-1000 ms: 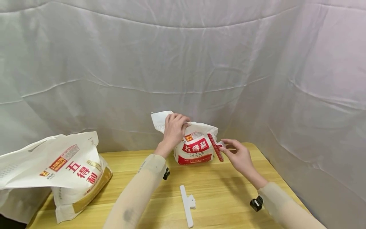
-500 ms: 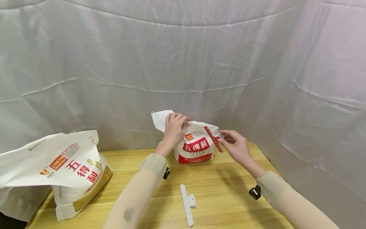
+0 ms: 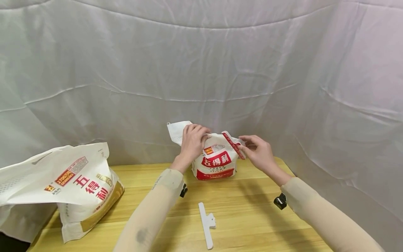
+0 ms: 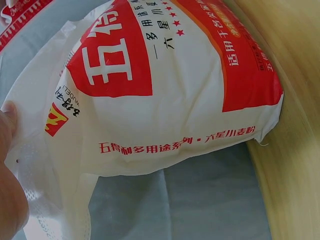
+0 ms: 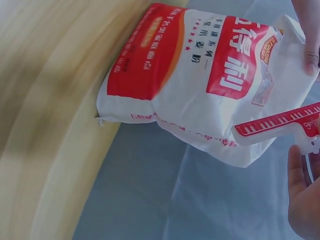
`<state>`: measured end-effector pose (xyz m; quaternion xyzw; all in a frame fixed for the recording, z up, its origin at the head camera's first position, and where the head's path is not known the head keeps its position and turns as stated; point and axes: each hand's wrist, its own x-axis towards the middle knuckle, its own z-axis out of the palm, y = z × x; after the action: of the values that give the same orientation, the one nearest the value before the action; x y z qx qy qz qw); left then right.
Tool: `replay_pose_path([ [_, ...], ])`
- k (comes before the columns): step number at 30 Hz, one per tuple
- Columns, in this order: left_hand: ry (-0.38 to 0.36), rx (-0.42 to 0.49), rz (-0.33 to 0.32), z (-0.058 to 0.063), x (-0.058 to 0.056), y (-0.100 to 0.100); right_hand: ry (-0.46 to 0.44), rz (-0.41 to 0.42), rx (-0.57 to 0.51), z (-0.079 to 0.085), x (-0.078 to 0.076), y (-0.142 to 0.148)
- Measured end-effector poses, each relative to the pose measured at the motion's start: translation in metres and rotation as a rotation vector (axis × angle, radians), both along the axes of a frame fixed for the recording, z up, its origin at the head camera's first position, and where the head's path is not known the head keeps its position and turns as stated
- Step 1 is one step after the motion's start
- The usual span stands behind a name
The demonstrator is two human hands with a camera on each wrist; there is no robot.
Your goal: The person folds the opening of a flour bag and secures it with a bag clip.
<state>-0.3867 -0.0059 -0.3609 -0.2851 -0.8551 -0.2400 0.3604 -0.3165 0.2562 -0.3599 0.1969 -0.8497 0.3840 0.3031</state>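
Observation:
A white and red flour bag (image 3: 217,167) stands at the back of the wooden table. My left hand (image 3: 192,141) grips its top, and a white flap of the bag sticks out to the left behind that hand. In the left wrist view, the thumb lies on the white upper part of the bag. My right hand (image 3: 260,153) pinches the handle of a red and white bag clip (image 5: 277,122) between thumb and fingers. The clip slants across the bag's upper right corner in the head view. Its jaw opening is hidden.
A white bag clip (image 3: 206,225) lies on the table (image 3: 176,224) in front of the bag. At the left stands a larger white and gold flour bag (image 3: 85,189), its top flopped over leftward. A grey curtain (image 3: 201,70) hangs behind the table and on the right.
My right hand has risen and moved slightly left, carrying the red and white bag clip up to the bag's upper right corner. My left hand keeps its grip.

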Motion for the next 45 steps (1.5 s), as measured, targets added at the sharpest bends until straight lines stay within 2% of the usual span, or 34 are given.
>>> replay_pose_path([
  [9,-0.008,0.002,0.005,-0.003,0.001,0.002,0.042,0.037,0.044,0.012,-0.014,0.0],
  [22,0.0,-0.007,0.008,-0.002,0.001,0.0,0.108,0.066,0.171,0.034,-0.033,0.0],
  [29,-0.025,-0.009,0.006,-0.003,0.001,0.001,0.084,0.087,0.191,0.043,-0.041,-0.003],
  [35,-0.006,-0.002,-0.001,-0.003,0.001,0.002,0.069,0.096,0.206,0.047,-0.043,-0.005],
  [45,-0.019,-0.004,0.002,-0.003,0.001,0.001,0.02,0.097,0.2,0.048,-0.045,-0.009],
])
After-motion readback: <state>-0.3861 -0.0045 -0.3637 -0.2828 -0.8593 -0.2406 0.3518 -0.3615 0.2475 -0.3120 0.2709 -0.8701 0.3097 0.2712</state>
